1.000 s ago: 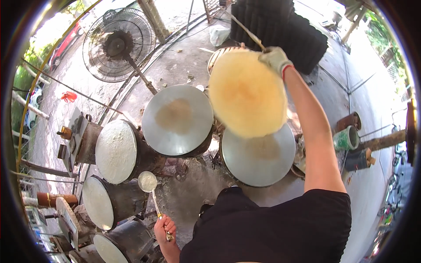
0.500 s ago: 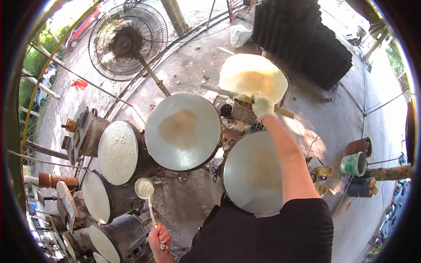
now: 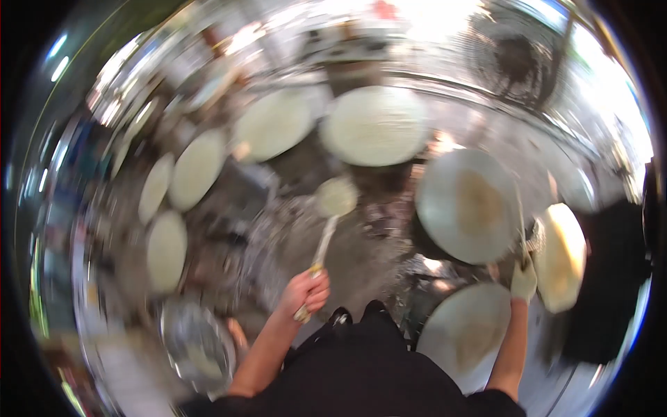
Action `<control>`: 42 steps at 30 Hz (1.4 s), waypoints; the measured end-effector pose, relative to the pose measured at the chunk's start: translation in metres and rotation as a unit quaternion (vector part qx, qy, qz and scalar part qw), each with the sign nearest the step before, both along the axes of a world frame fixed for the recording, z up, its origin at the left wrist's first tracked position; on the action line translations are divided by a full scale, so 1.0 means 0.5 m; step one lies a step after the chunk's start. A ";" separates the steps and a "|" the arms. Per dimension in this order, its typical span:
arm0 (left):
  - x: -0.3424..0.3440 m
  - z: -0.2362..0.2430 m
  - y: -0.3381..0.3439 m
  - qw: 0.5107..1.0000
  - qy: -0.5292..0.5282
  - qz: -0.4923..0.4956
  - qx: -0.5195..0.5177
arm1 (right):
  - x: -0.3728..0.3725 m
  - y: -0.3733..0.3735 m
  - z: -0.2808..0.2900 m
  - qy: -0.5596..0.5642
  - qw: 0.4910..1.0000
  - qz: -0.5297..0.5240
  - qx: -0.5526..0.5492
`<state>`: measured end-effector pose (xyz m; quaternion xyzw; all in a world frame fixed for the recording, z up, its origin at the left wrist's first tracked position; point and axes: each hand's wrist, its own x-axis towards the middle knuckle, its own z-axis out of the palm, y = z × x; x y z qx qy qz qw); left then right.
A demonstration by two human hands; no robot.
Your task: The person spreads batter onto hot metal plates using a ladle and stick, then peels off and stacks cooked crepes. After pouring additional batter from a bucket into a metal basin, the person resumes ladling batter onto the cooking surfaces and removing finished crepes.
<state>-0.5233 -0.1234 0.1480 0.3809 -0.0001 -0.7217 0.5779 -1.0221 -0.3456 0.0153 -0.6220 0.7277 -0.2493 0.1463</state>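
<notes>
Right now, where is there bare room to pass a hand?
Through the blur, bare floor shows between the ladle, the shoes and the right griddles. Crowded: the left arc of pale griddles, and around the right hand beside the flatbread.

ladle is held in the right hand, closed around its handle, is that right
Wrong hand: the head view shows the ladle in the bare left hand, not the gloved right hand. It is indeed closed around the handle.

gry-brn flr [image 3: 368,267], brt light [image 3: 445,24] beyond
</notes>
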 end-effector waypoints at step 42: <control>0.532 -0.458 1.633 0.646 -0.246 0.438 0.575 | 1.839 1.735 -0.159 0.223 0.348 0.760 0.501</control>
